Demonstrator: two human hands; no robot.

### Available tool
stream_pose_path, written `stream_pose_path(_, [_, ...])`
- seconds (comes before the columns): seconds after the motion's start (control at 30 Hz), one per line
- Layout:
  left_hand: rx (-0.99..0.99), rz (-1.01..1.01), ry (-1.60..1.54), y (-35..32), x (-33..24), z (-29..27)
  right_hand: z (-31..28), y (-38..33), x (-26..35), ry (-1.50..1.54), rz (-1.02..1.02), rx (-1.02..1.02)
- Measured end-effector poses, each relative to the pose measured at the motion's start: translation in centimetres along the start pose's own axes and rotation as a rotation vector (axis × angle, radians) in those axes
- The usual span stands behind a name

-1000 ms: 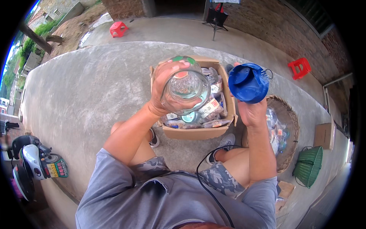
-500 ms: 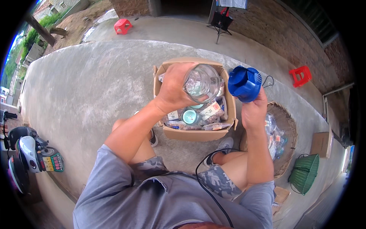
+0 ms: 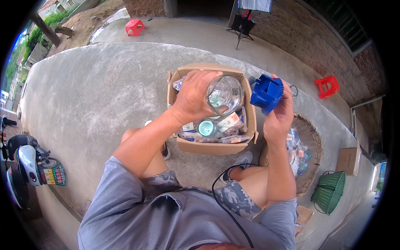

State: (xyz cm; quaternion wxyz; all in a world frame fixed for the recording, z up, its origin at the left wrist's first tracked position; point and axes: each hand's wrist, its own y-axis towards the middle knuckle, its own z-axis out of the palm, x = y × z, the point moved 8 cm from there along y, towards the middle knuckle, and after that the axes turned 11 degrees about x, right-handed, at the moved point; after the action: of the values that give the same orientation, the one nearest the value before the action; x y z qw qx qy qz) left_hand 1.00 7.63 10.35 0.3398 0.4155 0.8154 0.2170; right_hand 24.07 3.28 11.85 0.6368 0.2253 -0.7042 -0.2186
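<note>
My left hand is wrapped round a clear glass jar, tilted with its round end toward the right. In my right hand is a blue plastic lid-like part with a ribbed edge, held apart from the jar. Both are above a cardboard box standing on the ground between my legs. Inside the box lie several clear packets with pale labels and a container with a mint-green round cap. The jar and my left hand hide part of the box's contents.
A round woven basket with plastic packets and bottles stands by my right leg. Farther right are a green basket and a cardboard carton. Red stools stand ahead, and a parked scooter is at left. A black cable crosses my lap.
The blue part has turned in my right hand, its ribbed edge now facing more upward. The jar has shifted slightly right and tilted in my left hand.
</note>
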Motion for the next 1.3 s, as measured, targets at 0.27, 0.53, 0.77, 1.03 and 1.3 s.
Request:
stream_pose_path(0.27, [0.029,0.058,-0.014,0.3,-1.3,0.4,5.5,0.0,3.8,-0.724,-0.23,0.339])
stream_pose_path(0.53, [0.101,0.04,-0.019,0.4,-2.1,0.8,6.4,0.1,4.2,-0.771,-0.135,0.329])
stream_pose_path(0.77, [0.11,0.031,-0.029,0.1,-1.9,1.4,6.6,-0.5,2.6,-0.792,-0.134,0.313])
stream_pose_path(1.03, [0.054,-0.035,-0.003,0.2,-0.4,0.6,-1.2,0.5,0.7,-0.102,0.183,-0.128])
stream_pose_path(1.3, [0.041,0.049,-0.005,0.5,-2.1,0.9,5.6,-0.5,3.4,-0.809,-0.123,0.236])
